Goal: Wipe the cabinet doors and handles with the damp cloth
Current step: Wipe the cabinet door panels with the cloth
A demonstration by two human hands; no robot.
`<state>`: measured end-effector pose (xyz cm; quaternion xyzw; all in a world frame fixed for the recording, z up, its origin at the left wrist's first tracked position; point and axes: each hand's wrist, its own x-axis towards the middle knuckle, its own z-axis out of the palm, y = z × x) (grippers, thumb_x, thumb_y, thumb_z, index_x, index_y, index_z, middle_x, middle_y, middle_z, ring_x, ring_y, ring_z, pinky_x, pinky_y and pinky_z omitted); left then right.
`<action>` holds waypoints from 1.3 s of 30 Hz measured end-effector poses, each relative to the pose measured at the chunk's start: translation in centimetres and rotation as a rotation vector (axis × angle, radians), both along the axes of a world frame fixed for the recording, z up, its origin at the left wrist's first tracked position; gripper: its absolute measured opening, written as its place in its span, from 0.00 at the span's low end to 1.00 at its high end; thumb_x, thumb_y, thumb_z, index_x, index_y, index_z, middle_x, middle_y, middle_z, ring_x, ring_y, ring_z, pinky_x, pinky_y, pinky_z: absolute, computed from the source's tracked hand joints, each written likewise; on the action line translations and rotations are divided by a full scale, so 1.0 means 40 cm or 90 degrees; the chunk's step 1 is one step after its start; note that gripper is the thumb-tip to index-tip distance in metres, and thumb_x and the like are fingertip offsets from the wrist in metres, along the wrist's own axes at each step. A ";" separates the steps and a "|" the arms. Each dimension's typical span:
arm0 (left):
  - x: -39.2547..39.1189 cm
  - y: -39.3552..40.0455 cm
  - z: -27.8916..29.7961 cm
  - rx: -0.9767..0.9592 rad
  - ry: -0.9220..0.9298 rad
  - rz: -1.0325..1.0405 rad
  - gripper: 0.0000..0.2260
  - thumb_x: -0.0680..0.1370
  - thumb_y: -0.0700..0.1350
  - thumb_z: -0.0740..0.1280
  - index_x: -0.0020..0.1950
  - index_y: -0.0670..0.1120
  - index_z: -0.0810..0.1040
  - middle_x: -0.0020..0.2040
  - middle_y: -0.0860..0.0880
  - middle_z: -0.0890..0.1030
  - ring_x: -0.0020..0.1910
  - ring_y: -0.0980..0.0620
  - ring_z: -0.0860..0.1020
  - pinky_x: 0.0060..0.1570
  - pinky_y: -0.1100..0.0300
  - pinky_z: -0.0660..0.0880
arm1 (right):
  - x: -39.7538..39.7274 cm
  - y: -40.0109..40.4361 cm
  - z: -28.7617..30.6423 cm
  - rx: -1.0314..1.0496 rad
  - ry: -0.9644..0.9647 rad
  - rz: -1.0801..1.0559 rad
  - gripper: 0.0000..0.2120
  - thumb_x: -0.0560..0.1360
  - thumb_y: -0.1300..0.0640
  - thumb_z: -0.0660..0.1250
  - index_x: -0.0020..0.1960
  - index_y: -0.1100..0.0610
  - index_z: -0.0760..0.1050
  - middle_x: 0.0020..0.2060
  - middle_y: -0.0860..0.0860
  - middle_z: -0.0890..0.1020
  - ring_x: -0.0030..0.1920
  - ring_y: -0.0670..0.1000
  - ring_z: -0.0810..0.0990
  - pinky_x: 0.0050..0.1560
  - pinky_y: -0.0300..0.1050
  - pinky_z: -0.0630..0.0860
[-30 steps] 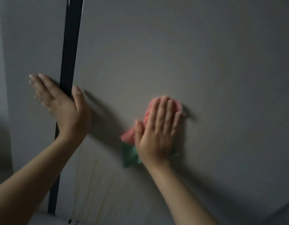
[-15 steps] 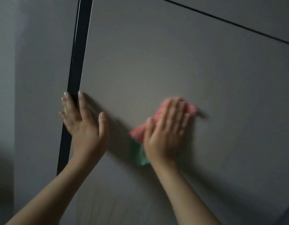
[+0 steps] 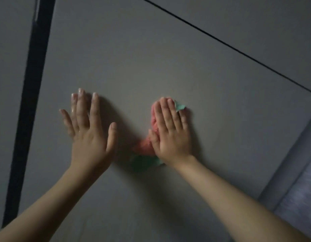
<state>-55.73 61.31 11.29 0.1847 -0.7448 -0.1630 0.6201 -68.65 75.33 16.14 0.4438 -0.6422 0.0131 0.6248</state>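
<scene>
A plain grey cabinet door fills most of the head view. My right hand lies flat on a pink and green cloth, pressing it against the door with straight fingers. The cloth shows to the left of and below my palm, and a green corner peeks out by my fingertips. My left hand rests flat on the bare door to the left of the cloth, fingers spread and straight. A long black vertical handle strip runs down the door's left edge, left of my left hand.
A thin dark seam slants across the upper right, separating this door from another grey panel above it. A paler grey surface shows at the lower right edge. A grey panel lies left of the black strip. The light is dim.
My left hand has left the black handle strip and moved right onto the door face. The cloth under my right hand has shifted slightly, and the view has tilted upward and rightward.
</scene>
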 end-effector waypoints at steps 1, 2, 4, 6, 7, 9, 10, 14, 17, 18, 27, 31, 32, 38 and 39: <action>-0.008 0.008 0.003 -0.005 -0.004 -0.006 0.31 0.77 0.54 0.52 0.77 0.42 0.50 0.78 0.40 0.46 0.76 0.49 0.39 0.72 0.52 0.32 | -0.030 0.048 0.019 -0.010 0.009 -0.015 0.26 0.81 0.48 0.44 0.74 0.62 0.56 0.72 0.57 0.62 0.73 0.58 0.59 0.74 0.53 0.49; -0.010 0.012 0.004 -0.003 -0.005 -0.008 0.31 0.77 0.54 0.52 0.77 0.41 0.51 0.78 0.39 0.47 0.76 0.48 0.40 0.72 0.53 0.32 | -0.064 0.097 0.040 -0.072 -0.005 -0.030 0.27 0.81 0.48 0.45 0.74 0.63 0.57 0.72 0.59 0.63 0.73 0.59 0.60 0.74 0.54 0.50; -0.007 0.017 0.007 0.007 0.000 -0.012 0.31 0.77 0.54 0.52 0.77 0.40 0.53 0.77 0.39 0.49 0.77 0.45 0.43 0.73 0.53 0.34 | -0.125 0.186 0.087 -0.264 -0.076 -0.068 0.28 0.81 0.48 0.47 0.74 0.65 0.58 0.72 0.63 0.63 0.73 0.62 0.61 0.73 0.58 0.54; -0.001 0.013 0.007 -0.006 -0.005 -0.002 0.31 0.77 0.54 0.52 0.76 0.40 0.55 0.77 0.38 0.50 0.77 0.45 0.45 0.73 0.54 0.34 | -0.144 0.198 0.108 -0.422 -0.161 -0.097 0.29 0.80 0.49 0.49 0.73 0.68 0.58 0.72 0.65 0.62 0.73 0.64 0.61 0.72 0.59 0.55; 0.001 0.012 0.007 -0.014 -0.008 0.002 0.31 0.77 0.55 0.51 0.76 0.40 0.55 0.77 0.38 0.50 0.76 0.45 0.45 0.73 0.54 0.34 | -0.134 0.169 0.106 -0.472 -0.189 -0.095 0.29 0.79 0.50 0.50 0.73 0.69 0.58 0.72 0.66 0.63 0.72 0.66 0.61 0.72 0.59 0.55; 0.002 0.012 0.011 -0.016 -0.005 0.007 0.31 0.76 0.55 0.51 0.76 0.40 0.56 0.77 0.37 0.51 0.76 0.44 0.46 0.73 0.54 0.34 | -0.084 0.083 0.072 -0.433 -0.182 -0.051 0.30 0.77 0.51 0.52 0.73 0.69 0.58 0.71 0.67 0.63 0.71 0.68 0.61 0.72 0.58 0.53; -0.003 0.017 0.013 -0.011 -0.004 0.003 0.32 0.76 0.55 0.51 0.76 0.40 0.55 0.77 0.37 0.51 0.76 0.43 0.46 0.73 0.53 0.34 | -0.054 0.050 0.042 -0.332 -0.146 -0.029 0.30 0.78 0.50 0.51 0.74 0.67 0.57 0.72 0.65 0.62 0.73 0.66 0.60 0.73 0.57 0.52; -0.038 0.059 0.006 -0.062 -0.033 -0.006 0.32 0.76 0.54 0.53 0.76 0.39 0.57 0.77 0.36 0.51 0.76 0.42 0.46 0.73 0.48 0.36 | -0.049 0.089 -0.014 -0.072 -0.058 -0.021 0.26 0.82 0.48 0.42 0.75 0.61 0.54 0.74 0.54 0.58 0.77 0.54 0.51 0.74 0.53 0.53; -0.061 0.109 -0.015 -0.086 -0.043 -0.021 0.31 0.76 0.54 0.53 0.75 0.39 0.59 0.76 0.36 0.53 0.76 0.41 0.48 0.73 0.45 0.39 | -0.134 0.217 -0.014 -0.277 -0.130 -0.053 0.29 0.82 0.47 0.43 0.73 0.66 0.59 0.72 0.61 0.63 0.74 0.59 0.58 0.74 0.57 0.54; -0.065 0.122 -0.022 -0.083 -0.040 -0.028 0.30 0.76 0.54 0.53 0.75 0.40 0.60 0.76 0.36 0.53 0.76 0.41 0.48 0.73 0.45 0.40 | -0.156 0.252 -0.018 -0.349 -0.153 -0.063 0.29 0.82 0.47 0.43 0.73 0.67 0.60 0.72 0.63 0.63 0.74 0.60 0.60 0.73 0.58 0.56; -0.087 0.159 -0.083 -0.099 -0.055 -0.054 0.30 0.77 0.53 0.54 0.76 0.41 0.57 0.76 0.35 0.50 0.76 0.40 0.46 0.73 0.48 0.37 | -0.102 0.210 -0.296 -0.176 -0.165 -0.065 0.28 0.81 0.48 0.46 0.78 0.58 0.46 0.73 0.59 0.63 0.77 0.54 0.48 0.75 0.51 0.48; -0.084 0.156 -0.093 -0.122 -0.056 -0.052 0.30 0.77 0.51 0.55 0.76 0.41 0.56 0.75 0.31 0.48 0.75 0.36 0.46 0.72 0.48 0.36 | -0.177 0.323 -0.313 -0.250 -0.185 -0.120 0.28 0.82 0.47 0.43 0.78 0.59 0.46 0.72 0.62 0.62 0.77 0.53 0.46 0.76 0.48 0.45; -0.080 0.153 -0.097 -0.130 -0.059 -0.050 0.30 0.77 0.51 0.56 0.76 0.40 0.56 0.75 0.30 0.48 0.75 0.35 0.46 0.72 0.48 0.36 | -0.196 0.349 -0.298 -0.307 -0.198 -0.132 0.28 0.82 0.47 0.43 0.77 0.62 0.50 0.72 0.63 0.62 0.77 0.55 0.49 0.76 0.48 0.46; -0.067 0.137 -0.145 -0.116 -0.102 -0.047 0.30 0.77 0.51 0.55 0.77 0.42 0.53 0.75 0.30 0.47 0.75 0.34 0.45 0.72 0.41 0.39 | -0.131 0.241 -0.349 -0.355 -0.279 -0.046 0.28 0.82 0.48 0.45 0.76 0.64 0.52 0.75 0.61 0.57 0.76 0.58 0.51 0.75 0.56 0.48; -0.069 0.141 -0.151 -0.114 -0.110 -0.054 0.31 0.77 0.51 0.55 0.77 0.42 0.53 0.75 0.30 0.47 0.74 0.33 0.45 0.72 0.36 0.43 | -0.108 0.215 -0.381 -0.270 -0.253 -0.040 0.28 0.82 0.48 0.45 0.77 0.60 0.48 0.77 0.58 0.53 0.77 0.55 0.47 0.75 0.55 0.48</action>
